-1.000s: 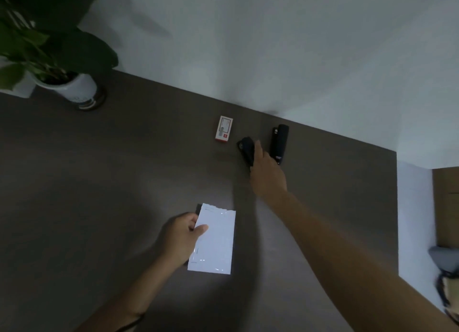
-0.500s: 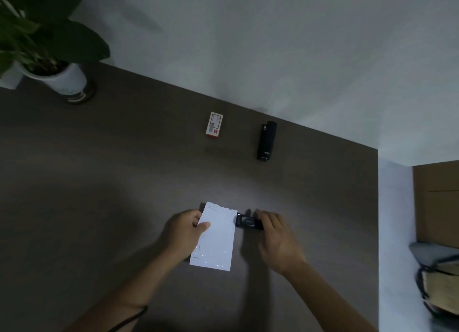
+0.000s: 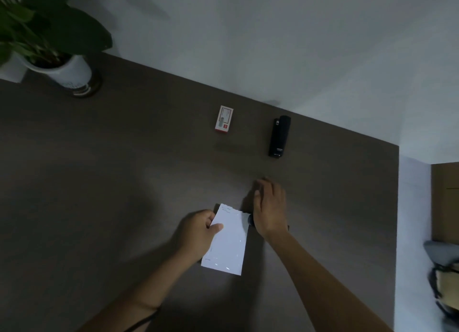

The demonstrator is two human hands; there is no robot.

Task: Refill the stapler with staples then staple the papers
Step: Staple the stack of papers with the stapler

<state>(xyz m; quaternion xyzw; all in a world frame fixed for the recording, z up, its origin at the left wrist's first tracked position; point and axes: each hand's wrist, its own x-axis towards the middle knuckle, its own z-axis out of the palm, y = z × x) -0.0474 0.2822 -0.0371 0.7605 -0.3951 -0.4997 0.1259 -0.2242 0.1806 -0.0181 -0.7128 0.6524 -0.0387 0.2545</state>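
My left hand (image 3: pixel 198 232) pinches the left edge of the white papers (image 3: pixel 228 244), which lie flat on the dark table (image 3: pixel 99 182). A small black stapler (image 3: pixel 249 219) sits at the papers' upper right corner, mostly hidden under my right hand (image 3: pixel 269 207). That hand is over it with the fingers stretched forward and blurred; I cannot tell whether the palm presses on it. A longer black stapler (image 3: pixel 279 136) lies farther back. The white and red staple box (image 3: pixel 224 119) rests to its left, shut.
A potted plant (image 3: pixel 62 65) in a white pot stands at the table's far left corner. The table's right edge (image 3: pixel 397 207) runs beside a pale floor, with a brown cabinet (image 3: pixel 445 202) and a bag (image 3: pixel 444 277) beyond. A pale wall rises behind.
My right hand took the small black stapler from beside the long one and brought it to the papers' corner. Its fingers have now moved forward off it. The left hand stayed on the papers.
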